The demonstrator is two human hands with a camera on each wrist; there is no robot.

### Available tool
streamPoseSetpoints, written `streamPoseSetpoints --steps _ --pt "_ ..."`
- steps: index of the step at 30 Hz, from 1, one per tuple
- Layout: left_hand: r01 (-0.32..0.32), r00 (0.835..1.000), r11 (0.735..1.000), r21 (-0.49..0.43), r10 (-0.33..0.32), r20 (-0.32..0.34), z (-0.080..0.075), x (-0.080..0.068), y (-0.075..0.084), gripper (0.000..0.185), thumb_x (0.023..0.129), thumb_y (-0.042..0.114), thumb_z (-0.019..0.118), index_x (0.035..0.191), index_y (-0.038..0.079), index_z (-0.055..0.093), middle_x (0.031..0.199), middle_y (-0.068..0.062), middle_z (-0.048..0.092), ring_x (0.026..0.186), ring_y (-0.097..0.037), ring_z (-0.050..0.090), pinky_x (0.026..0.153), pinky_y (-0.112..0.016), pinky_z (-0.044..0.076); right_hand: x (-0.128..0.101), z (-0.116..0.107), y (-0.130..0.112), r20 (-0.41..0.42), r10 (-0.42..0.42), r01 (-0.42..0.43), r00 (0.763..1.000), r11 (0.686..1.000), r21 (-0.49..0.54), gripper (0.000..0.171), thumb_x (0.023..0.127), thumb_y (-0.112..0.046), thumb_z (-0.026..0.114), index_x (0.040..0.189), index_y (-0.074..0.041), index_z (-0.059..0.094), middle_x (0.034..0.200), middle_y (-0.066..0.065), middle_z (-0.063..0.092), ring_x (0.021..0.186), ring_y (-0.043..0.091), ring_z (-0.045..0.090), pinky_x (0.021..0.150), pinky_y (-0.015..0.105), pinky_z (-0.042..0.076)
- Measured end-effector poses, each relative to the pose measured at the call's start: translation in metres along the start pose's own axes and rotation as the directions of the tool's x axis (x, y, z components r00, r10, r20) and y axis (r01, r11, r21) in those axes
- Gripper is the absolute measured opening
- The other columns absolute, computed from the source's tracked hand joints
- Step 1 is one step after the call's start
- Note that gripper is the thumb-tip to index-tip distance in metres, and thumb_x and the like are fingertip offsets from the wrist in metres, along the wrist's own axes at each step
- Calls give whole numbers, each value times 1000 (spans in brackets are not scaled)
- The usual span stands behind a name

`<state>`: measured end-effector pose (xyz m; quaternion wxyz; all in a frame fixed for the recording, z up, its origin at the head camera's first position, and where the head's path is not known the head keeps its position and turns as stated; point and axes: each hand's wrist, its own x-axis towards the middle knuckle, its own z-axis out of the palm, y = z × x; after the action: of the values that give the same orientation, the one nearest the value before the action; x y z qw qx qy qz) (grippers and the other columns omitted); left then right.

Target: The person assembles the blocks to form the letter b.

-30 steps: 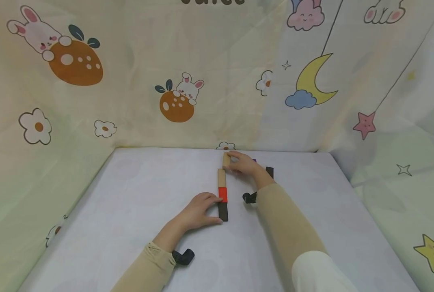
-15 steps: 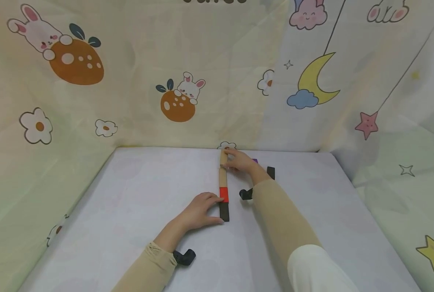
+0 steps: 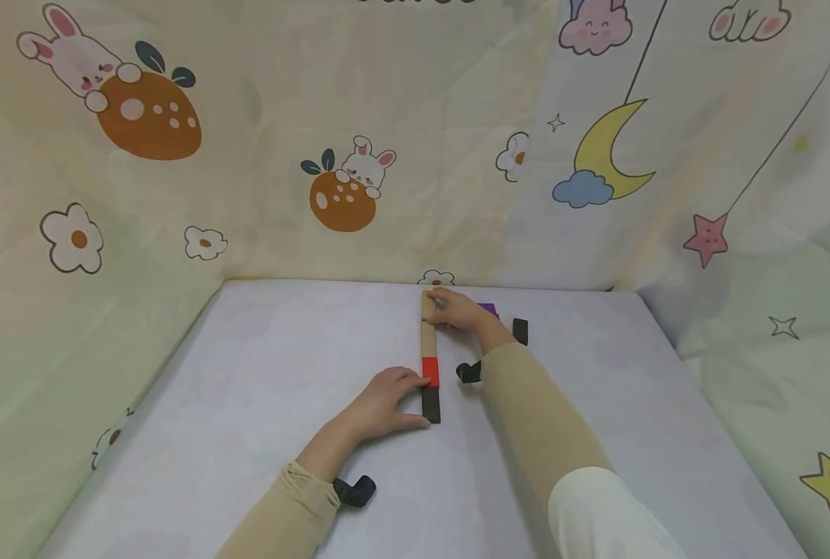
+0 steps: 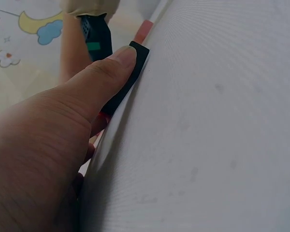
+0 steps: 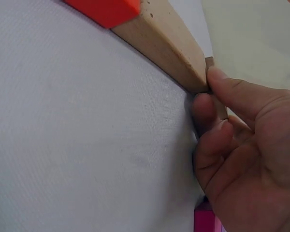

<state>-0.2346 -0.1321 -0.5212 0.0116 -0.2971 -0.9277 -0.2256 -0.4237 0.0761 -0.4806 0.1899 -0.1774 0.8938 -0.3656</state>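
Note:
A straight row of blocks runs away from me on the table: a black block [image 3: 432,407] nearest, then a red block [image 3: 430,373], a plain wooden block [image 3: 428,340] and another wooden block [image 3: 428,305] at the far end. My left hand [image 3: 380,404] holds the black block, thumb at its near end and a fingertip by the red block. With thumb and fingers, my right hand [image 3: 458,312] pinches the far wooden block. In the right wrist view its end meets the middle wooden block [image 5: 169,46]; my fingers partly hide it.
Beyond my right wrist lie a purple block [image 3: 487,308], partly hidden, and a separate black block [image 3: 520,330]. The white table [image 3: 261,373] ends at a printed cloth backdrop [image 3: 442,233] just past the row. Black wrist cameras [image 3: 355,491] stick out from both wrists.
My right hand has moved the far wooden block slightly left and toward me, bringing it into line with the row. My left hand has stayed on the near end.

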Motion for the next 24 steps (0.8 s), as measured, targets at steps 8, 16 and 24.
streamPoseSetpoints --steps 8,16,24 --pt "9 1000 1000 3 -9 8 2 1 -3 72 79 58 75 139 23 56 131 1 57 128 -19 50 113 -38 38 -1 2 -3 23 15 -16 1000 1000 13 69 95 -23 66 155 -24 33 121 18 63 71 12 57 59 22 45" --pt "15 1000 1000 0 -15 18 2 2 -3 72 79 59 74 140 24 55 132 2 57 128 -18 50 114 -38 38 -1 5 -2 13 52 -52 999 998 37 60 99 -20 56 155 -27 34 129 14 58 70 12 56 59 23 48" --pt "18 1000 1000 -7 -18 26 2 1 -3 73 79 60 74 140 25 55 132 3 56 129 -17 49 115 -37 37 -1 7 0 -5 33 -33 999 998 44 59 100 -19 56 155 -23 34 99 9 65 69 11 57 60 23 50"
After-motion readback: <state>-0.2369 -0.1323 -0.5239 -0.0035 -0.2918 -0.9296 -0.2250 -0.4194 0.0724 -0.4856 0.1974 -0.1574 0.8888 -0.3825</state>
